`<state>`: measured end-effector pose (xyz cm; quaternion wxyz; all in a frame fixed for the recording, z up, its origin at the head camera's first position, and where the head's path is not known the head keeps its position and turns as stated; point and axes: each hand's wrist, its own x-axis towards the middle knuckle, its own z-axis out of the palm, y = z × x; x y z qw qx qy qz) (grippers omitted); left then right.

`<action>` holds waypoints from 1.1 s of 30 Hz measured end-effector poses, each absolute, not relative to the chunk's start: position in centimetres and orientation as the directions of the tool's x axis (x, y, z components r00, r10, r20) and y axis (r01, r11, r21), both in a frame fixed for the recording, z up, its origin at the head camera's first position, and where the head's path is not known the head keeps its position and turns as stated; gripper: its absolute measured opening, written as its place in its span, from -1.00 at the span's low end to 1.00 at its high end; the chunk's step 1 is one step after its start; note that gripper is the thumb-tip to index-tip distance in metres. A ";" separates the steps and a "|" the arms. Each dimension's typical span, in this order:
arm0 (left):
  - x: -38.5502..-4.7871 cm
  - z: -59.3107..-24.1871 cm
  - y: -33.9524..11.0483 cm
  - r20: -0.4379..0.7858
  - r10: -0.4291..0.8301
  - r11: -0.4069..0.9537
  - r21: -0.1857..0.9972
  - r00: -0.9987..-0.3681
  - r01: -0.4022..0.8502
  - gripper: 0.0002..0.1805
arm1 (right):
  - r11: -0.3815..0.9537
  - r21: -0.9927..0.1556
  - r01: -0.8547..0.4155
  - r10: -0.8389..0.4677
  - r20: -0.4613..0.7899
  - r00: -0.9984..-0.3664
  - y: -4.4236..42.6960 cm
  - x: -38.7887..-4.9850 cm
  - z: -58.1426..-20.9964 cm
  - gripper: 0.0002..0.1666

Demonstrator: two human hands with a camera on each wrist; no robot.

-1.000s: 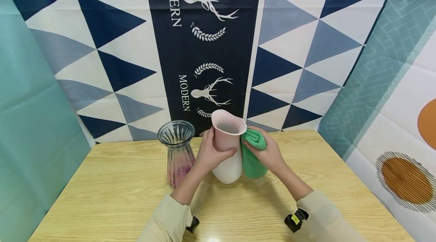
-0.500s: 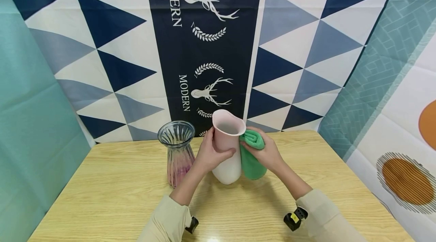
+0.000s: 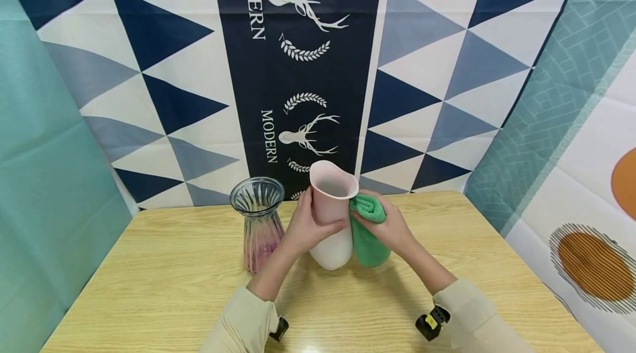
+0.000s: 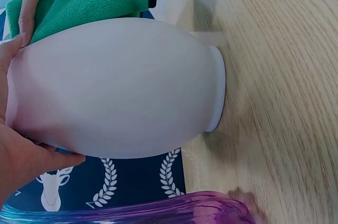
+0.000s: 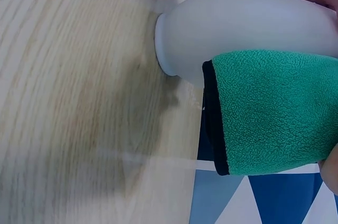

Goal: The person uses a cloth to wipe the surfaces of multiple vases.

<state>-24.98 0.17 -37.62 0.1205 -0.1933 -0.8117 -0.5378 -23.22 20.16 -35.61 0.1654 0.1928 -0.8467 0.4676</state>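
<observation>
A pink-to-white vase (image 3: pixel 334 206) with a wavy rim stands near the back of the table, leaning slightly. My left hand (image 3: pixel 305 228) grips its left side, the thumb across the front. On the other side, my right hand (image 3: pixel 392 226) holds a folded green cloth (image 3: pixel 370 245) against the vase near the rim. The cloth's dark-edged end (image 5: pixel 215 118) hangs down beside the vase in the right wrist view. In the left wrist view, the vase's pale body (image 4: pixel 121 86) fills the middle and its foot ring is close to the wood.
A ribbed glass vase (image 3: pixel 258 215), blue above and pink below, stands just left of my left forearm. The wooden table (image 3: pixel 164 275) meets a patterned backdrop (image 3: pixel 308 77) behind. Fabric walls (image 3: pixel 44 176) flank both sides.
My right hand and the cloth have shifted slightly left and down along the vase's side. The left hand still grips the vase, which has barely moved.
</observation>
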 end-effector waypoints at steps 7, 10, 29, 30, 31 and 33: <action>-24.9 -37.5 0.2 0.405 0.181 0.337 0.830 -0.896 0.444 0.15 | 0.478 -0.705 -0.524 -0.200 0.493 -0.847 21.0 -24.8 -38.0 -0.44; -25.0 -37.5 0.2 0.402 0.182 0.342 0.829 -0.897 0.441 0.15 | 0.468 -0.706 -0.531 -0.207 0.496 -0.843 21.2 -24.9 -38.5 -0.45; -25.0 -37.5 0.0 0.386 0.194 0.339 0.836 -0.902 0.431 0.14 | 0.481 -0.749 -0.456 -0.221 0.400 -0.889 21.9 -24.1 -40.8 -0.43; -25.0 -37.5 0.0 0.385 0.194 0.338 0.837 -0.902 0.430 0.14 | 0.480 -0.751 -0.453 -0.220 0.397 -0.891 21.9 -24.1 -40.9 -0.43; -25.0 -37.6 0.0 0.384 0.195 0.338 0.837 -0.902 0.429 0.14 | 0.483 -0.752 -0.449 -0.220 0.393 -0.893 22.0 -24.1 -41.1 -0.43; -25.0 -37.6 0.0 0.379 0.194 0.343 0.838 -0.905 0.425 0.14 | 0.491 -0.750 -0.444 -0.218 0.387 -0.896 22.1 -24.0 -41.5 -0.43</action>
